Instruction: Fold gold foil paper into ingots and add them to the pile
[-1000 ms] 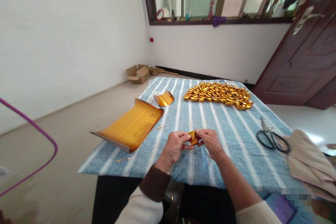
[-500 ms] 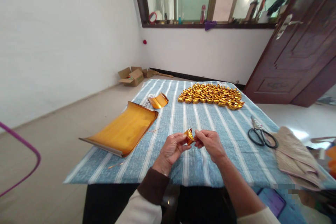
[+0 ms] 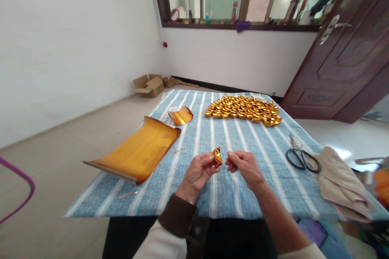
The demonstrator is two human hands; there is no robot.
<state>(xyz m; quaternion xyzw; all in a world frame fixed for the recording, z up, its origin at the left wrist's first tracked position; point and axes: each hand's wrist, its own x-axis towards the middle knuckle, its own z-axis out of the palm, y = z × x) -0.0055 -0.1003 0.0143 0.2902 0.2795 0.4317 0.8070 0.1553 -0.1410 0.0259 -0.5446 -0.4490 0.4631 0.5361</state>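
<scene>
In my left hand [image 3: 199, 172], a small folded gold foil paper ingot [image 3: 218, 158] is pinched between thumb and fingers. It stands on end above the front of the table, with a reddish tip at the top. My right hand [image 3: 244, 166] is a short gap to its right, thumb pressed to curled fingers. Whether anything small is in that pinch is hidden. Beyond the hands, many finished gold paper ingots [image 3: 243, 110] sit packed in rows. To the left lies a stack of gold foil sheets [image 3: 136, 151], with a smaller curled stack of gold foil paper [image 3: 182, 116] behind it.
A blue striped cloth [image 3: 194, 194] covers the table. Black-handled scissors [image 3: 302, 158] and a folded beige towel [image 3: 338, 182] lie at the right edge. Thin foil scraps [image 3: 129, 194] are near the sheets. Cardboard boxes [image 3: 150, 87] stand on the floor behind.
My right hand has drawn slightly away from the paper ingot, which it was close to or touching before. The ingot has turned a little in my left hand. The view has shifted slightly.
</scene>
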